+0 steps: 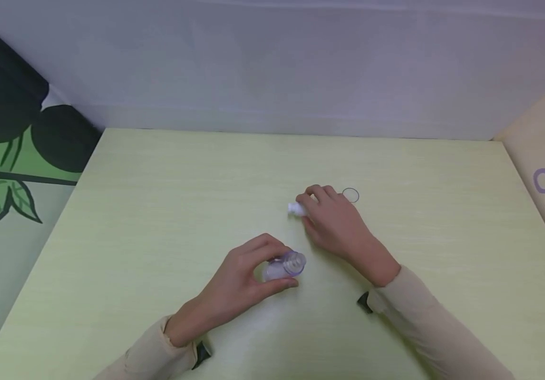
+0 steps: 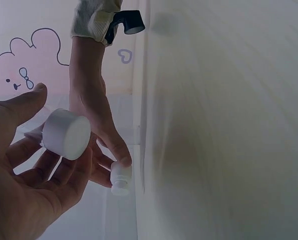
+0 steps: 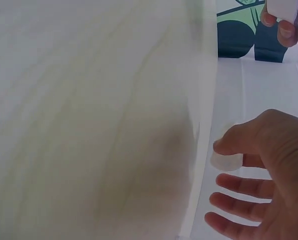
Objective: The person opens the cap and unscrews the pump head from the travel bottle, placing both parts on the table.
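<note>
My left hand [image 1: 241, 277] holds a small clear, purple-tinted bottle [image 1: 277, 271] between thumb and fingers, its narrow top tilted to the right. In the left wrist view the bottle's pale round base [image 2: 76, 138] faces the camera. Farther back and to the right, my right hand [image 1: 336, 221] pinches a small white stepped piece [image 1: 295, 209], a narrow end pointing left. That white piece [image 2: 121, 176] shows below the thumb in the left wrist view. In the right wrist view, thumb and index finger grip it while the other fingers [image 3: 243, 186] spread apart.
A pale wood-grain table [image 1: 182, 179] lies under both hands. Just beyond the right hand is a thin dark circle outline [image 1: 350, 195] on the tabletop. A pale cloth wall [image 1: 277, 68] stands behind, with a dark-and-green printed panel [image 1: 6, 89] at left.
</note>
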`<state>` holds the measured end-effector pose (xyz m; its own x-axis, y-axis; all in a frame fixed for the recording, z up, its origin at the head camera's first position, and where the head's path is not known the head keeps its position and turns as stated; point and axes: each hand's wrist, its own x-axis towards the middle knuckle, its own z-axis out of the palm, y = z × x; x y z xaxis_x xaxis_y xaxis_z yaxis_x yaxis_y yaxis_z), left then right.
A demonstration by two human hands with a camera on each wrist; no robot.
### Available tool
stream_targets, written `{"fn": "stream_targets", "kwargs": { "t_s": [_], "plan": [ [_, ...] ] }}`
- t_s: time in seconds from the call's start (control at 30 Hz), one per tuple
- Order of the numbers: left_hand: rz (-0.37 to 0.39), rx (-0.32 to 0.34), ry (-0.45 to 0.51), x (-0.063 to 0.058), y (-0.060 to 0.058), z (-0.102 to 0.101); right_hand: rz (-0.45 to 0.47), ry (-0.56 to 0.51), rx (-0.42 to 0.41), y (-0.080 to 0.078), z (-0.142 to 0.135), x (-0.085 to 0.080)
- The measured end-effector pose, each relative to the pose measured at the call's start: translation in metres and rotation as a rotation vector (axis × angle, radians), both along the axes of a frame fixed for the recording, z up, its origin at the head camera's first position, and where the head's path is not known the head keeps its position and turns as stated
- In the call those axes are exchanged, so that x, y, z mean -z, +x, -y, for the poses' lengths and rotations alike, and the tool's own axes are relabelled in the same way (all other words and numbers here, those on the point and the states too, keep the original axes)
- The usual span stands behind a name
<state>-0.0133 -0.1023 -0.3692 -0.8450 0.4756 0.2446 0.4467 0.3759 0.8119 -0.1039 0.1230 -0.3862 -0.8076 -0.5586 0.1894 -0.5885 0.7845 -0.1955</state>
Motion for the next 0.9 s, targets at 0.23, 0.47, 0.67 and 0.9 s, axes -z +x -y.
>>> {"fn": "stream_targets", "kwargs": {
  "t_s": [0.23, 0.47, 0.67, 0.9],
  "plan": [
    [-0.01, 0.003, -0.002, -0.0008, -0.0006, 0.0001, 0.051, 0.045, 0.005, -0.0056, 0.0026, 0.001],
    [-0.003, -0.001, 0.0, -0.0026, -0.0006, 0.0007, 0.073, 0.078, 0.008, -0.0084, 0.0042, 0.004],
    [0.009, -0.006, -0.001, -0.0046, -0.0001, 0.001, 0.089, 0.084, 0.009, -0.0077, 0.005, 0.0033],
    [-0.016, -0.012, 0.004, -0.0043, -0.0015, 0.0033, 0.099, 0.088, 0.012, -0.0067, 0.0065, 0.0017]
  ]
}}
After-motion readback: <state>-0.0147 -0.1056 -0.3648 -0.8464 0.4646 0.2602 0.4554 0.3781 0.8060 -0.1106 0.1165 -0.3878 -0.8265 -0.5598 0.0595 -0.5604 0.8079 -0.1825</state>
